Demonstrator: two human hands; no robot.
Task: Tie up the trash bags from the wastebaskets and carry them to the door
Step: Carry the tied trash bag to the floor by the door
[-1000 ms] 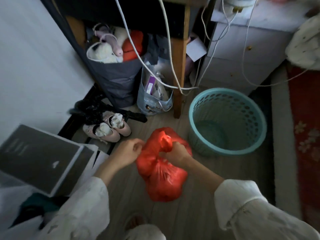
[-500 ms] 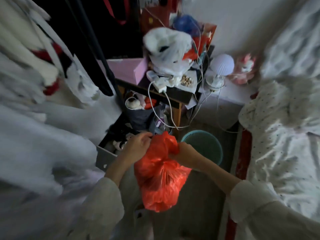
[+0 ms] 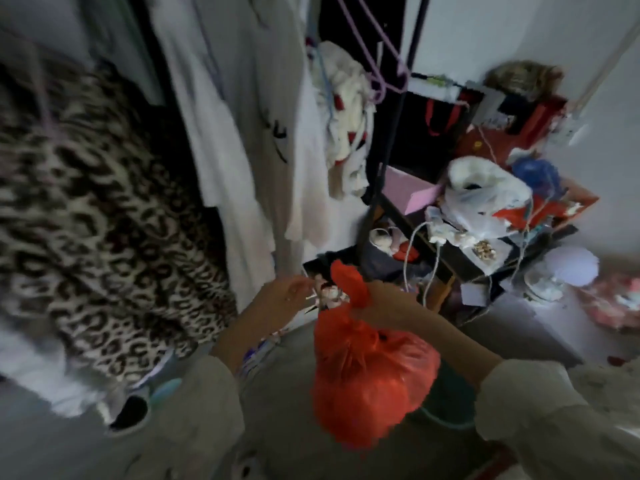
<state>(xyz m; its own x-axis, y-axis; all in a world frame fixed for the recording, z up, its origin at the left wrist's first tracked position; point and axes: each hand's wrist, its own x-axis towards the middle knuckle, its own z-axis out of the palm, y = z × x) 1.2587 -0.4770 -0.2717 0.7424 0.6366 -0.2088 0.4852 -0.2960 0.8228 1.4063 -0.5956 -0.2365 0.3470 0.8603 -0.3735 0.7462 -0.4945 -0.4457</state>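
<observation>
Red bag [image 3: 370, 382] hangs upright, long axis vertical, directly below the right hand [image 3: 384, 303], which grips its twisted neck. Left hand [image 3: 287, 296] sits just beside, apart, fingers loose, holding nothing. Beyond, clothes [image 3: 242, 133] hang.

Bulging red trash bag [image 3: 370, 382], neck cinched, loose top upright, hanging above teal wastebasket [image 3: 446, 422]

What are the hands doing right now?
Left hand: open, holding nothing, just off the bag.
Right hand: gripping the bag's neck; the bag hangs below.
</observation>
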